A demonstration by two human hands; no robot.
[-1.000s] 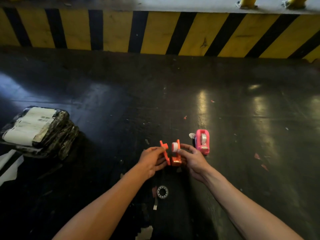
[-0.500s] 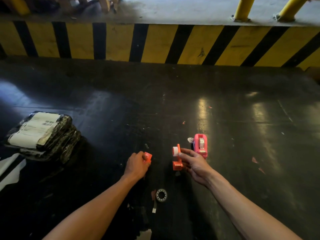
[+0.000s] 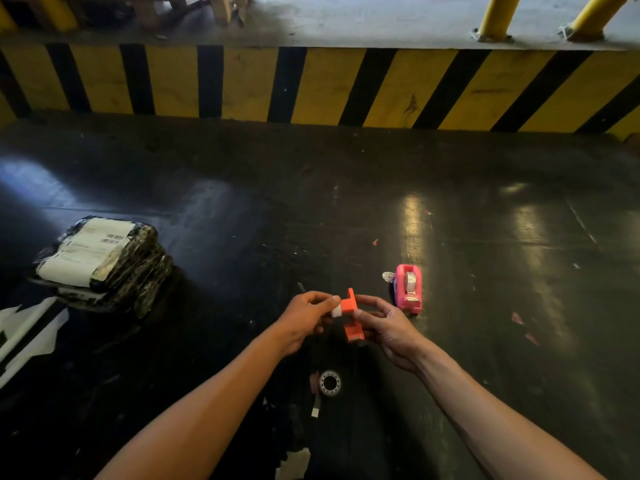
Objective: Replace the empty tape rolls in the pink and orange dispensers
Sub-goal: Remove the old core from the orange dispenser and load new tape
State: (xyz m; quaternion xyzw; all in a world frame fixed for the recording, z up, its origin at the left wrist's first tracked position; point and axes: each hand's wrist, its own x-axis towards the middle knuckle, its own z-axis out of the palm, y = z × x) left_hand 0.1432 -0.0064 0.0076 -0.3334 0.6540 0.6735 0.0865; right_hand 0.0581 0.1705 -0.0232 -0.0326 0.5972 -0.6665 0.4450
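Observation:
My right hand point(image 3: 384, 323) holds one half of the orange dispenser point(image 3: 352, 318) upright just above the dark floor. A small white tape roll point(image 3: 336, 310) sits on its hub, and my left hand point(image 3: 306, 315) pinches that roll from the left. The pink dispenser point(image 3: 408, 288) stands on the floor just right of my hands, a roll showing in its top, with a small round white piece point(image 3: 388, 276) at its left. A tape roll point(image 3: 330, 383) lies flat on the floor nearer to me, between my forearms.
A black plastic-wrapped parcel with white labels point(image 3: 100, 261) lies at the left. White paper scraps point(image 3: 31, 334) lie at the far left edge, more point(image 3: 294, 464) near the bottom. A yellow-and-black striped kerb point(image 3: 311, 84) runs across the back, with yellow posts point(image 3: 498, 15) above.
My left hand went out to the left with the other orange piece, then came back without it and now pinches the white roll. My right hand lifted the orange half slightly.

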